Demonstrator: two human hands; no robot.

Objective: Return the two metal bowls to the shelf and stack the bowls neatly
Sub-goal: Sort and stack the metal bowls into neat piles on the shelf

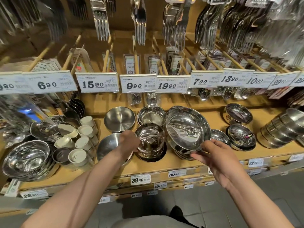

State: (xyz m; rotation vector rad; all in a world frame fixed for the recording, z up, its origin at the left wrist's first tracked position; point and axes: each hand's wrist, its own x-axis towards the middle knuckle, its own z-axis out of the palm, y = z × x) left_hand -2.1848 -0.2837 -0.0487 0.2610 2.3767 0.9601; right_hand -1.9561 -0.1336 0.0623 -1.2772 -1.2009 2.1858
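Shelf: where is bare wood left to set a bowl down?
Bare wood lies on the shelf between the large tilted bowl in the right hand and the two small bowls, and along the front edge. Crowded: the cups, and around the small bowl in the left hand.

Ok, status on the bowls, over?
Left hand grips small bowl over its stack. Right hand holds wide bowl, tilted, above its stack. Path clear.

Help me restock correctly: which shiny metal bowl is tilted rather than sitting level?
The wide shiny steel bowl gripped by the right hand; it tips toward the camera, while the neighbouring bowls sit level.
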